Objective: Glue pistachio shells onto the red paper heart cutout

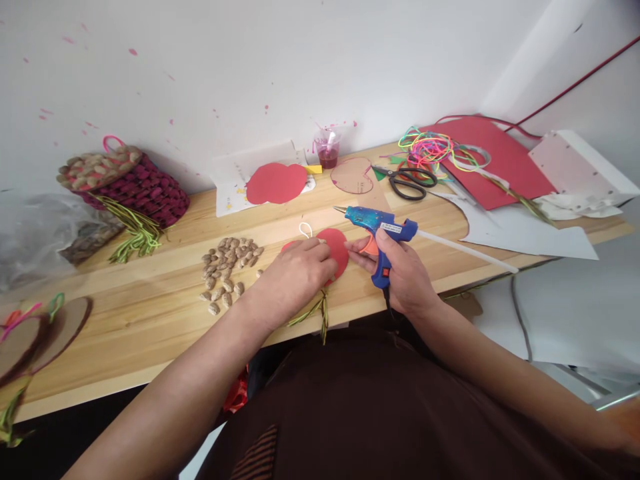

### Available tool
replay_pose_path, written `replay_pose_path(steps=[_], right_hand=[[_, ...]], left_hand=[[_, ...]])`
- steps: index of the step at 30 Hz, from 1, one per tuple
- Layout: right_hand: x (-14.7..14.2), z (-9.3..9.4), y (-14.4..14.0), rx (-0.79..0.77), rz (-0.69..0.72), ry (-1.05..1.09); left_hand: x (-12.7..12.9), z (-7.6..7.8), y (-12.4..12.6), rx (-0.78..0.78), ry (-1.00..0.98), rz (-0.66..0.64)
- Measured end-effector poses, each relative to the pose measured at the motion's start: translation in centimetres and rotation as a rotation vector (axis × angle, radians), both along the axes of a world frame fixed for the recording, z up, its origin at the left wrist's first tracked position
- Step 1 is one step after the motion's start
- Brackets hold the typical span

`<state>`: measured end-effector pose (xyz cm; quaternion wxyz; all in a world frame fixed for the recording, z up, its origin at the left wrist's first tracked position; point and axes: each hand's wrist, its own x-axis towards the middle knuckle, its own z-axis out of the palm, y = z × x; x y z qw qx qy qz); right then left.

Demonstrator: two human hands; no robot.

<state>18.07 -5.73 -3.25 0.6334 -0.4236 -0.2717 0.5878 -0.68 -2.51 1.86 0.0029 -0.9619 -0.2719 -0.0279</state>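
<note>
I find my right hand [406, 270] clamped around the glue gun [370, 217] just right of frame centre, my left hand [306, 267] over the red cutout [339, 248] at centre, its grip hidden from me, the table's [155, 283] front edge close below both, bare wood left of the seeds [231, 253].

By the front edge of the pale wooden tabletop [150, 283], my left hand [301, 270] covers part of a flat, rounded red cutout [339, 248]; my right hand [407, 277] grips a blue, pistol-shaped plastic glue gun [370, 219]. Black-handled metal scissors [397, 177] lie near the back edge.
</note>
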Motion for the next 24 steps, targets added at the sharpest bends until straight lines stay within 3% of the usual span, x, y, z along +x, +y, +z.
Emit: replay_pose_path(steps=[9, 21, 24], right_hand=[[0.03, 0.01, 0.1, 0.01, 0.001, 0.015], [0.03, -0.1, 0.03, 0.017, 0.002, -0.027], [0.05, -0.16, 0.02, 0.019, -0.014, -0.001]], left_hand=[[0.05, -0.11, 0.48, 0.041, -0.004, -0.098], [0.23, -0.22, 0.62, 0.033, 0.057, -0.109], [0.08, -0.27, 0.51, -0.01, -0.016, -0.103]])
